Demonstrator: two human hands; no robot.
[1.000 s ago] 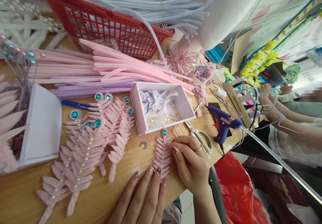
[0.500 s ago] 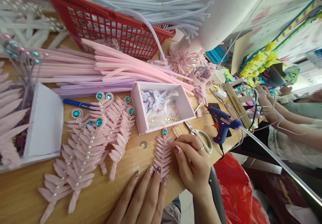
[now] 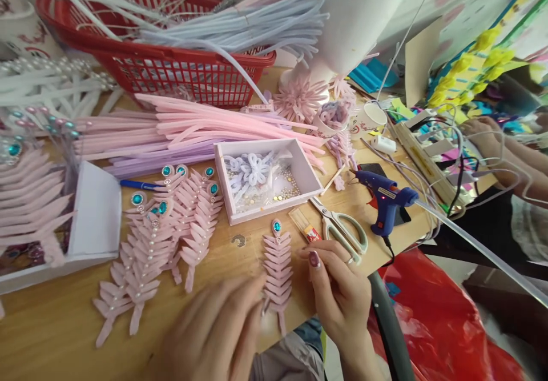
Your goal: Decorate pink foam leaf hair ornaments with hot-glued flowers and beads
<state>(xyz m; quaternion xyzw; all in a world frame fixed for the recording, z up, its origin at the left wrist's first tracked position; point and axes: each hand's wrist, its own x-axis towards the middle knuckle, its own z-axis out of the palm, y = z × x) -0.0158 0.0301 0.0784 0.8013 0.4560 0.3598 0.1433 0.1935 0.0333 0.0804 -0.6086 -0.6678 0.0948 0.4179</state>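
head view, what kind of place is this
Probably a craft workshop: pink pipe cleaners lie in bundles on the table, a glue gun and scissors sit by the right hand, and pink feather ornaments are laid out.

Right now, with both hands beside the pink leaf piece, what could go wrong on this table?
1. The pink leaf piece lies with its stem at the edge of the table. The blurred left hand beside it could brush it off.
2. The glue gun stands near the right hand, and its cord drops over the table edge on that side. The arm might snag the cord and tip the gun.
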